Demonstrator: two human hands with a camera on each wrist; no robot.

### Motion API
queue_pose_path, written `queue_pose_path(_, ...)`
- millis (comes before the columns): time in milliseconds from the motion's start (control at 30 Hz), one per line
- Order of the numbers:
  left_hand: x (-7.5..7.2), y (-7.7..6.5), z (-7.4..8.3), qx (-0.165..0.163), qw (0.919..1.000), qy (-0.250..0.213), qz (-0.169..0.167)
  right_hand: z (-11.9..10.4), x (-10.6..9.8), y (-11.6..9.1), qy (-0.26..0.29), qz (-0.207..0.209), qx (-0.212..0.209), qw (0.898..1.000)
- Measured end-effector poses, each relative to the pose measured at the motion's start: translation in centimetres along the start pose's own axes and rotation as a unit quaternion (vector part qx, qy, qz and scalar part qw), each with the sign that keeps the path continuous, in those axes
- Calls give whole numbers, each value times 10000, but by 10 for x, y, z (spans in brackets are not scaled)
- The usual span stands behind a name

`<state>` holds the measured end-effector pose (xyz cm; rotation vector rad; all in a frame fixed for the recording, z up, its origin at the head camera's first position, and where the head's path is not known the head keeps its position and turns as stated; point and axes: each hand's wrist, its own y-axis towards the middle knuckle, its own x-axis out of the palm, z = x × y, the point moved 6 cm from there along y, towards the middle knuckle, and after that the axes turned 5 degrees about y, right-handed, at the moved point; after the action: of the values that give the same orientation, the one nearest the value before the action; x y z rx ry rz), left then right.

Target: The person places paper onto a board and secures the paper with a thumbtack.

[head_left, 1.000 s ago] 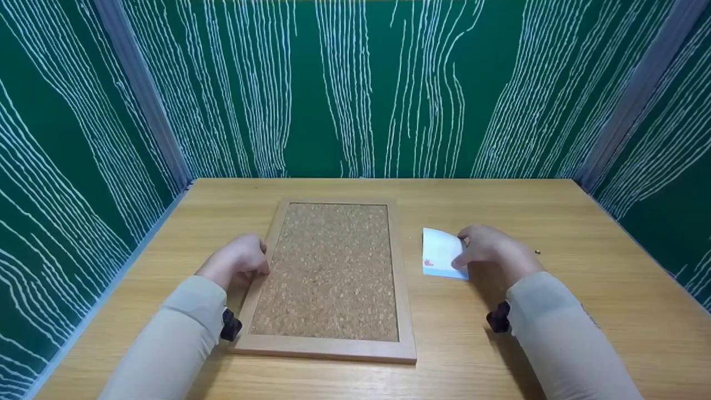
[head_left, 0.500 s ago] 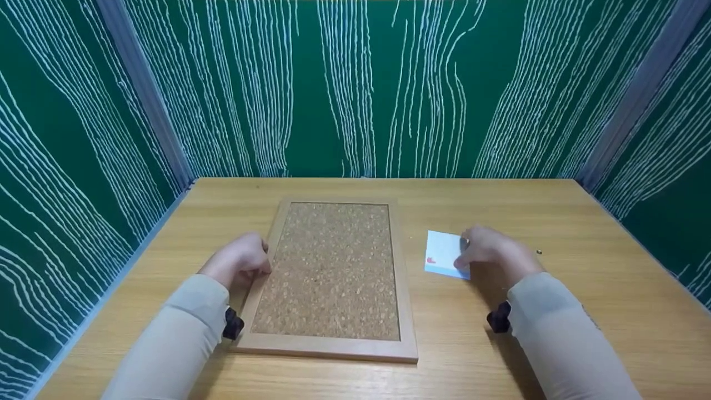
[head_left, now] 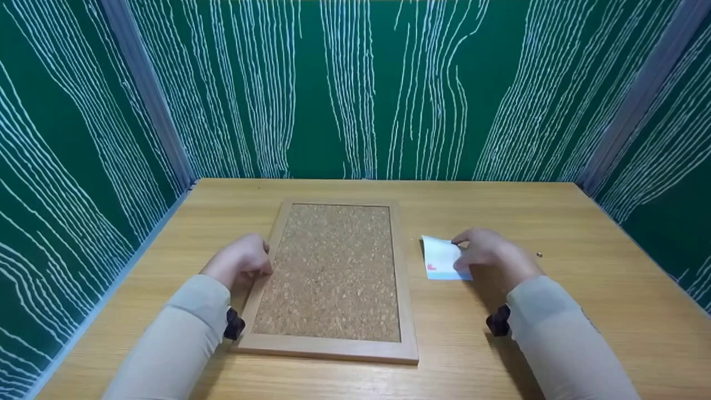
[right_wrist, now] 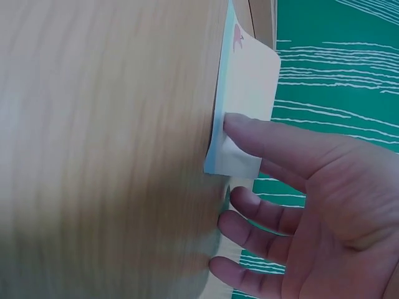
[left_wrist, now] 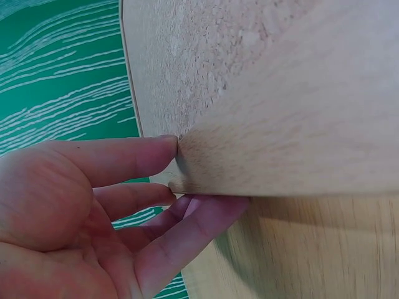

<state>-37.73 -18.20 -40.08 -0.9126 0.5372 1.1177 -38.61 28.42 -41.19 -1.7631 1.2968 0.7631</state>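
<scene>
Desk (head_left: 355, 382) carries framed corkboard (head_left: 333, 272), flat, left of centre. Left hand (head_left: 241, 261): grip pinching its left edge; steady hold, no tugging, seems best. Right hand (head_left: 484, 251): grip pinching note's (head_left: 440, 260) right edge, just right of board, apart; light pinch should avoid creasing. Tiny shiny bit (head_left: 539, 254) farther right, unidentifiable.

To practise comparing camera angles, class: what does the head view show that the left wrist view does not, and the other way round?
Only the head view shows the right hand pinching the note, both sleeves and a tiny object right of that hand. Only the left wrist view shows the palm side of the left hand. Both share the left hand gripping the edge of the board, the table and the wall.
</scene>
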Motion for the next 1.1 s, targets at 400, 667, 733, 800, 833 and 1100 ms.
queue_pose_path(400,-1,-1,1,2,10000,45,22,4,2,2,197,-84,241,9995)
queue_pose_path(667,0,-1,0,-37,9998,-172,-21,2,1,4,93,-96,116,9998)
queue_pose_path(733,0,-1,1,-22,9998,-176,-31,4,1,3,193,-20,106,9998)
queue_pose_path(800,0,1,1,58,10000,37,-19,4,0,2,277,63,75,9996)
queue_pose_path(833,-1,1,2,90,9999,140,-15,5,0,2,294,101,54,9995)
queue_pose_path(1100,-1,3,1,139,9994,326,-1,4,-1,2,314,136,-114,9994)
